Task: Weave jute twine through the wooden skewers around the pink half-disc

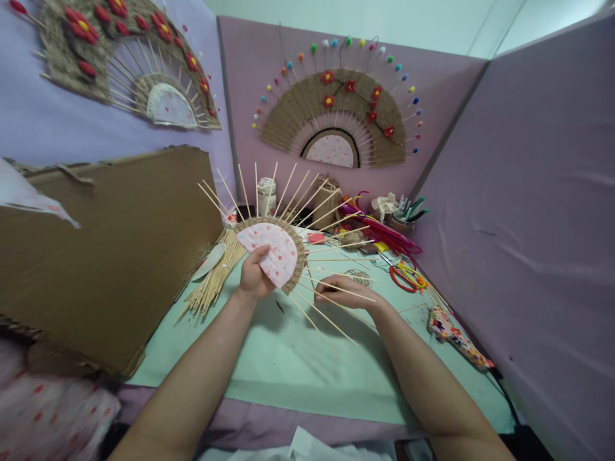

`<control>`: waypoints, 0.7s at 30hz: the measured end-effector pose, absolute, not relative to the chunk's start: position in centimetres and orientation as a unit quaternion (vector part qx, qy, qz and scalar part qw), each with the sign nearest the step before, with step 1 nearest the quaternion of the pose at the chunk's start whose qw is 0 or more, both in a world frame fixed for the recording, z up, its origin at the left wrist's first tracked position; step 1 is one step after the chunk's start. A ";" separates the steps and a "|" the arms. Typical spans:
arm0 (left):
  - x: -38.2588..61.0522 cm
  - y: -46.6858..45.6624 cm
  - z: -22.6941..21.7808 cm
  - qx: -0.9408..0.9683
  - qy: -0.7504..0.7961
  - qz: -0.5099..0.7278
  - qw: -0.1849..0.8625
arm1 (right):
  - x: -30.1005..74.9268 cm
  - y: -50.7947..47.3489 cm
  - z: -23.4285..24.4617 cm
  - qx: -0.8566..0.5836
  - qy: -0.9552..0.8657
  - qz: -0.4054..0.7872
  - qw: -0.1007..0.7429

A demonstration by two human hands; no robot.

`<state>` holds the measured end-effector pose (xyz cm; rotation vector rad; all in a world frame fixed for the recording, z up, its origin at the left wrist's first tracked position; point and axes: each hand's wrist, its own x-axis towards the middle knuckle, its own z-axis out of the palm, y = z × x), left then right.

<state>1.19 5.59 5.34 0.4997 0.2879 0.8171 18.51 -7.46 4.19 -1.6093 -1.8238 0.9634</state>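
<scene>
My left hand is closed on the lower left of a half-round fan, its thumb on the pink dotted cloth. A woven twine band runs round the cloth's curved edge. Thin wooden sticks fan out from the band, bare along their outer length. My right hand is beneath and behind the sticks on the right, its fingers pinched together. What is between those fingertips is too small to make out; a thin strand seems to run from the band toward them.
A bundle of sticks lies at left by a cardboard sheet. Behind are a jar and a twine roll. Scissors and a flower-patterned glue gun lie right. Finished fans hang on the walls.
</scene>
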 end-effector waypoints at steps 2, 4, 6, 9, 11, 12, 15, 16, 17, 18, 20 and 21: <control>1.1 5.5 5.5 0.242 0.131 0.384 0.881 | 18.9 -7.5 4.2 -0.589 -0.681 0.344 0.265; 1.0 5.4 5.6 0.249 0.117 0.365 0.890 | 19.3 -7.5 4.2 -0.588 -0.684 0.336 0.270; 0.9 5.3 5.7 0.254 0.109 0.354 0.894 | 19.6 -7.5 4.3 -0.590 -0.682 0.337 0.273; 0.9 5.3 5.7 0.254 0.114 0.368 0.887 | 19.8 -7.5 4.5 -0.593 -0.676 0.343 0.271; 1.0 5.5 5.5 0.251 0.120 0.381 0.882 | 19.8 -7.5 4.6 -0.592 -0.679 0.345 0.264; 1.1 5.5 5.4 0.250 0.123 0.385 0.880 | 19.8 -7.5 4.6 -0.591 -0.682 0.344 0.259; 1.1 5.7 5.2 0.245 0.134 0.397 0.874 | 19.9 -7.6 4.6 -0.592 -0.694 0.328 0.246; 1.1 5.7 5.2 0.244 0.136 0.399 0.873 | 19.9 -7.6 4.5 -0.593 -0.698 0.322 0.242; 1.2 5.8 5.1 0.243 0.136 0.401 0.872 | 20.0 -7.6 4.5 -0.594 -0.700 0.317 0.238; 1.2 5.8 5.1 0.243 0.136 0.403 0.872 | 20.0 -7.6 4.5 -0.595 -0.702 0.314 0.234; 1.2 5.8 5.1 0.245 0.136 0.401 0.872 | 20.1 -7.6 4.4 -0.598 -0.702 0.312 0.229; 1.2 5.8 5.1 0.246 0.136 0.400 0.872 | 20.1 -7.6 4.3 -0.599 -0.701 0.312 0.228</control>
